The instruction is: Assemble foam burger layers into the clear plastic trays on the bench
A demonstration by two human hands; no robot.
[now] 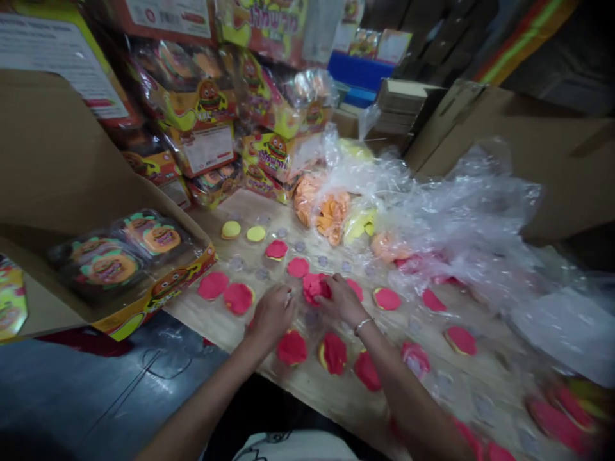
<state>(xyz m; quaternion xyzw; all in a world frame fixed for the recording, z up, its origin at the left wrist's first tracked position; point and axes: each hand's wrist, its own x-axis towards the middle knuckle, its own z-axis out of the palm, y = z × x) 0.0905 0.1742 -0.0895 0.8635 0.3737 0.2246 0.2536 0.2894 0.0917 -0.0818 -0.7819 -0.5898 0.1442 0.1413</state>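
Note:
Over the middle of the work table, my right hand [342,299] has its fingers closed on a bunch of red ruffled candy pieces [314,288]. My left hand [273,314] is just left of it, fingers curled in; whatever its fingertips pinch is too small and blurred to name. Around both hands lie clear plastic trays with round pieces in them. Several carry a red disc over a yellow one, such as the red disc [239,298] left of my left hand and the red disc [332,353] below my right hand. Two yellow discs [231,230] lie uncovered farther back.
An open display carton [158,298] with packed toy-like burgers [113,267] stands at the left. Printed burger boxes [206,102] are stacked behind. Crumpled clear plastic bags [461,211] with orange pieces [331,214] and yellow pieces spread across the back right. Brown cartons [519,153] stand beyond.

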